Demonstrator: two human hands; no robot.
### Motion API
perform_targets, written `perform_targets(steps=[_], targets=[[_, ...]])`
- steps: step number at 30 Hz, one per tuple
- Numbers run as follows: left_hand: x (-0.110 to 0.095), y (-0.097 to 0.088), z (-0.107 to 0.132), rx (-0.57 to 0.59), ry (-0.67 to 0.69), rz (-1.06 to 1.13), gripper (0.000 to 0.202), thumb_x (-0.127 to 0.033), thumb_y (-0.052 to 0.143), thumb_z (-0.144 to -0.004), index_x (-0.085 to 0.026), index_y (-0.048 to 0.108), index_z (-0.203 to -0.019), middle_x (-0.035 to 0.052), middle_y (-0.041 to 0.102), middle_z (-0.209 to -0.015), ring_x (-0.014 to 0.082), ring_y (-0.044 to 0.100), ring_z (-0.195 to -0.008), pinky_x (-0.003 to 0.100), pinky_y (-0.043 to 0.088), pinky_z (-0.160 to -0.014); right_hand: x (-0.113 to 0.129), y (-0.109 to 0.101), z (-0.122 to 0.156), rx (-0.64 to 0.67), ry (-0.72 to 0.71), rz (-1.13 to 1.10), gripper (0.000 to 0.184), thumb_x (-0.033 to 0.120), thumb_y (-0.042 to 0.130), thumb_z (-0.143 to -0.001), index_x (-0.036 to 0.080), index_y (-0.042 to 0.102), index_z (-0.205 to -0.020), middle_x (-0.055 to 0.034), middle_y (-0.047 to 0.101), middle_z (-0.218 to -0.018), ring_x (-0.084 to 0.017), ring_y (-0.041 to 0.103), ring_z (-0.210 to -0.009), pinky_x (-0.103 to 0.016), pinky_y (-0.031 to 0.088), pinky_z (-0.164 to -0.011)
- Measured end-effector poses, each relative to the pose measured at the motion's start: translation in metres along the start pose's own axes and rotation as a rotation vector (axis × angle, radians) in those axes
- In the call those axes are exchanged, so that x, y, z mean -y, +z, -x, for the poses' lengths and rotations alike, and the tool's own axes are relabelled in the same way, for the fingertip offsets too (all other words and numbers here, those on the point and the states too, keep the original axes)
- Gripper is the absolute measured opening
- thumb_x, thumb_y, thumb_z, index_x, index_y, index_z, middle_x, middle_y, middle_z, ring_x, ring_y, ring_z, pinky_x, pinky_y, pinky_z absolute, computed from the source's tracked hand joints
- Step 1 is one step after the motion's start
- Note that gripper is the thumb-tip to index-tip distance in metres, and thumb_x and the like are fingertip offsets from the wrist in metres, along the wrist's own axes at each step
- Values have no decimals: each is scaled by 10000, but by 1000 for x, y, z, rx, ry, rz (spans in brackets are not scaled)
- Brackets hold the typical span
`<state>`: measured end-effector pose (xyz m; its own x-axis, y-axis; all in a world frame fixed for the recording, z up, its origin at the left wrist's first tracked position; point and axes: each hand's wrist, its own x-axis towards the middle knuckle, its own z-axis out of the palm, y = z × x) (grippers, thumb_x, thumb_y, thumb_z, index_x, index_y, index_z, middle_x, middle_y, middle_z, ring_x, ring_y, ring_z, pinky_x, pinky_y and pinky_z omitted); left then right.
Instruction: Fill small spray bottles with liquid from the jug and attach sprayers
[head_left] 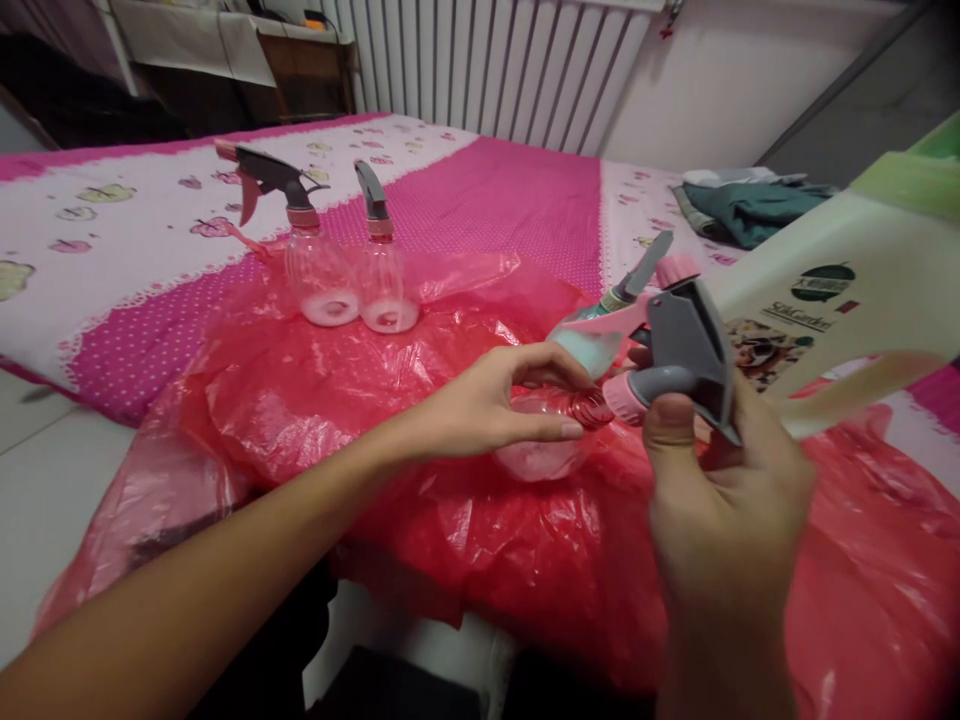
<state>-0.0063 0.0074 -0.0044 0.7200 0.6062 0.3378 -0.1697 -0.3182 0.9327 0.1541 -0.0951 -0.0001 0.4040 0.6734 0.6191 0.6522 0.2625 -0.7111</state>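
My left hand (487, 405) is closed round the shoulder and neck of a clear pinkish bottle (544, 462), which leans with its threaded mouth to the right. In my right hand (724, 510) is a grey and pink trigger spray head (675, 350), held by its back with my thumb on the grey part. Its pink collar points at the bottle's mouth; whether the two touch I cannot tell. Just behind my hands stands a spray bottle with pale green contents (589, 350), partly hidden. The bottle in my left hand rests on red plastic sheeting (442, 510).
Two clear spray bottles with trigger heads, a left one (322, 290) and a right one (386, 300), stand farther back on the sheeting. A big white jug (847, 250) leans in at the right. Folded dark clothes (750, 210) lie on the pink bedspread (517, 200).
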Motion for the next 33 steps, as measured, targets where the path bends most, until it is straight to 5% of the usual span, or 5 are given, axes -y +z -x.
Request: perform_targets(steps=[8, 33], targets=[[0, 0, 0, -7, -1, 12, 261, -230, 865, -822, -163, 695, -1009, 85, 750, -1109, 226, 713, -1097, 376, 540, -1021, 0, 0, 1, -1, 21, -43, 354, 561, 647, -976, 239, 788, -1010, -48, 751, -1026, -258, 673, -1075, -460, 473, -1005], [1, 0, -1, -4, 2, 22, 275, -263, 874, -818, -166, 695, -1004, 87, 749, -1105, 223, 710, -1093, 360, 533, -1008, 1, 2, 1, -3, 75, -110, 345, 539, 668, -963, 217, 784, -1004, -66, 752, -1053, -241, 690, -1019, -443, 499, -978]])
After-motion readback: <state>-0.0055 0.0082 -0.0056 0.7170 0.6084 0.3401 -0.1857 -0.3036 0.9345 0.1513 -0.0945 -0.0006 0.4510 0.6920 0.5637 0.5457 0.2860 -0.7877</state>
